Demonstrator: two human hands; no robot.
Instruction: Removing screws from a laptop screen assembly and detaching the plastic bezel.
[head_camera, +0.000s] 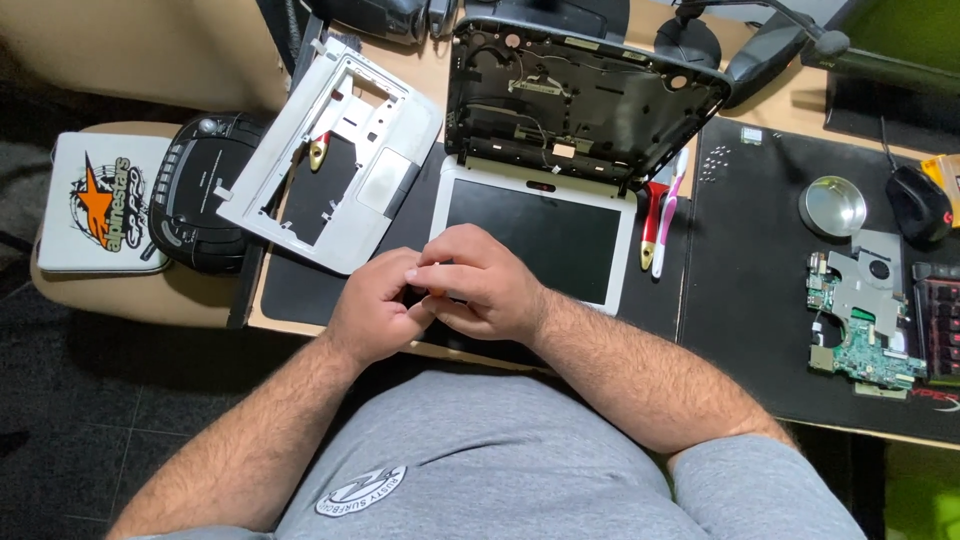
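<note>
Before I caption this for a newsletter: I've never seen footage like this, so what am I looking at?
It is one view from a camera on a person's head, looking down at their own bare hands over a desk. The left hand and right hand meet at the edge of an opened laptop, pinching something too small to make out. Its stripped base stands behind, a grey palmrest cover lies left, a circuit board, round tin and mouse right.
</note>
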